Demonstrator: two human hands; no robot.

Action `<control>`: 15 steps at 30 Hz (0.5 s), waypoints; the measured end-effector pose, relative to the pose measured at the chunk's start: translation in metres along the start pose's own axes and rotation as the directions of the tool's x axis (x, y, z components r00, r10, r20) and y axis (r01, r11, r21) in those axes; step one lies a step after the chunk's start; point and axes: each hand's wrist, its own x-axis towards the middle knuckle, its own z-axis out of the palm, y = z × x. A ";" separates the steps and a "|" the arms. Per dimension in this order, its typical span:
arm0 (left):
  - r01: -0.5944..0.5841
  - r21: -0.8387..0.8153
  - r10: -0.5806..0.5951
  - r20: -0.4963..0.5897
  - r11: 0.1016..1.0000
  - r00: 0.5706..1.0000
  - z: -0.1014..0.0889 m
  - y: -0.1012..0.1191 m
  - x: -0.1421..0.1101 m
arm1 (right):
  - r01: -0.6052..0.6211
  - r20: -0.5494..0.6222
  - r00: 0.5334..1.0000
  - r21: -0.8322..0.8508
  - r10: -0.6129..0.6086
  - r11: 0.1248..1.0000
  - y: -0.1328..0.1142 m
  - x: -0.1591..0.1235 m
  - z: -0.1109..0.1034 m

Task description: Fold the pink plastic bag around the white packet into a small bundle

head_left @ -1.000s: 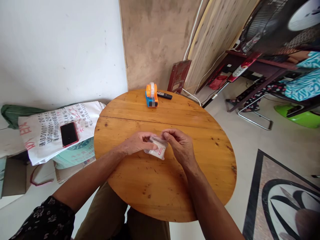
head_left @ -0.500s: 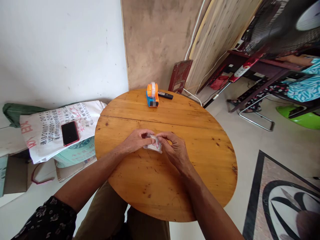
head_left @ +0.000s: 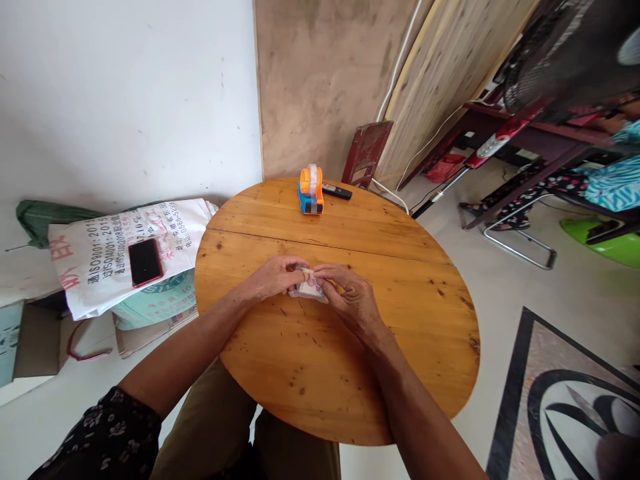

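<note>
Over the middle of the round wooden table (head_left: 340, 373), both hands are on a small clear plastic packet (head_left: 309, 289) with whitish contents and reddish marks. My left hand (head_left: 274, 277) grips its left side, thumb laid across the top. At the right edge, my right hand (head_left: 350, 293) pinches the plastic between thumb and forefinger. What exactly is inside the packet I cannot make out. Farther back on the table stands an orange and blue tape dispenser (head_left: 311, 190) with a roll of clear tape, beside a black pen-like object (head_left: 337, 192).
A phone (head_left: 145, 262) lies on printed white sacks (head_left: 105, 267) to the left. Behind the table are a wall and a dark red wooden chair (head_left: 367, 153). A standing fan (head_left: 495, 143) is at the right, near a person (head_left: 613, 180) seated at a desk.
The view has shifted slightly, so the scene sits a little farther right. The right fingers have moved slightly on the packet, which now lies flatter between both hands.
</note>
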 end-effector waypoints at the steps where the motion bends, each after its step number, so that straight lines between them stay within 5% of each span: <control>1: 0.008 0.002 -0.008 -0.002 1.000 1.000 -0.001 0.000 0.000 | 0.010 0.007 1.000 -0.014 -0.010 1.000 0.001 0.000 0.000; 15: 0.034 0.007 -0.034 -0.008 0.999 0.999 -0.003 -0.005 0.002 | 0.115 0.050 0.993 -0.214 -0.107 0.970 0.008 -0.007 0.003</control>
